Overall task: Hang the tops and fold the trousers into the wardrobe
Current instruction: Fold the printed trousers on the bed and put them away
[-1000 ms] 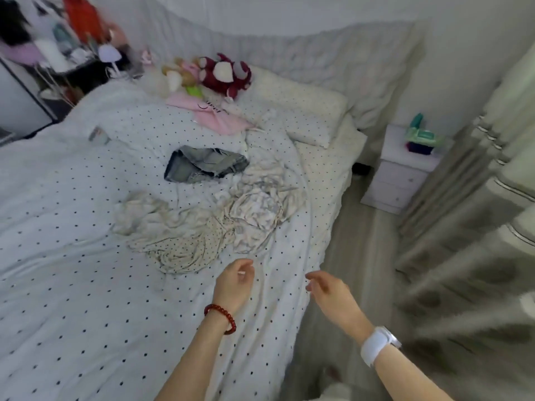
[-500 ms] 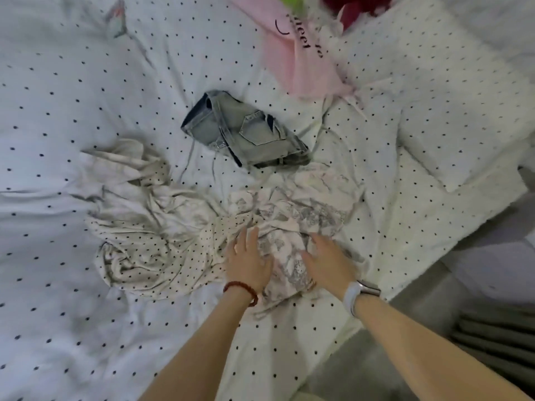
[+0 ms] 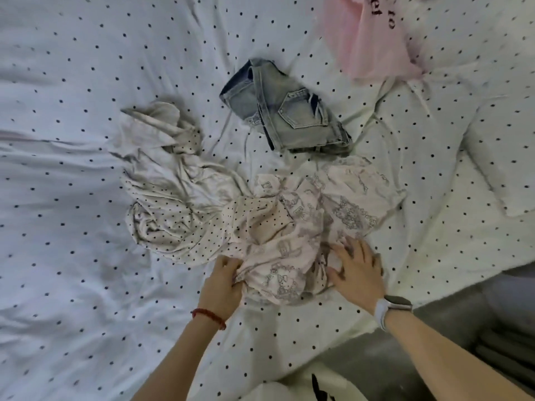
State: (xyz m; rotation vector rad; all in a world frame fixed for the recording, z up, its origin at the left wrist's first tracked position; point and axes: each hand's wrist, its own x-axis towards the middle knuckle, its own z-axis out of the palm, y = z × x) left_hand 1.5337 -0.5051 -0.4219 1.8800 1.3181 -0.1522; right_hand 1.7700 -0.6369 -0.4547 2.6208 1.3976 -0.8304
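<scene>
Head view of a bed (image 3: 72,285) with a dotted sheet, on which the clothes to be sorted lie in a loose heap. The printed top (image 3: 304,227), pale with a grey cartoon print, lies crumpled at the near side of the heap, overlapping a cream dotted garment (image 3: 179,218) to its left; where one ends and the other begins cannot be told in the folds. Denim shorts (image 3: 289,114) lie roughly folded just beyond the heap, apart from both hands. A pink garment (image 3: 367,44) lies at the far right edge, well apart. The left hand (image 3: 223,285) has its fingers curled into the near left edge of the printed top, bunching the cloth. The right hand (image 3: 359,273) rests on the top's right side with fingers spread and fairly straight, pressing and not gripping. The top looks thin, light and limp: it will likely sag and trail when lifted, and may drag the dotted garment along where the two overlap. A firm pinch at two points of one edge, ideally the shoulders or neckline once found, should let it hang open for a hanger. The denim is judged heavier and stiffer, holds a crease, and is best taken at the waistband
</scene>
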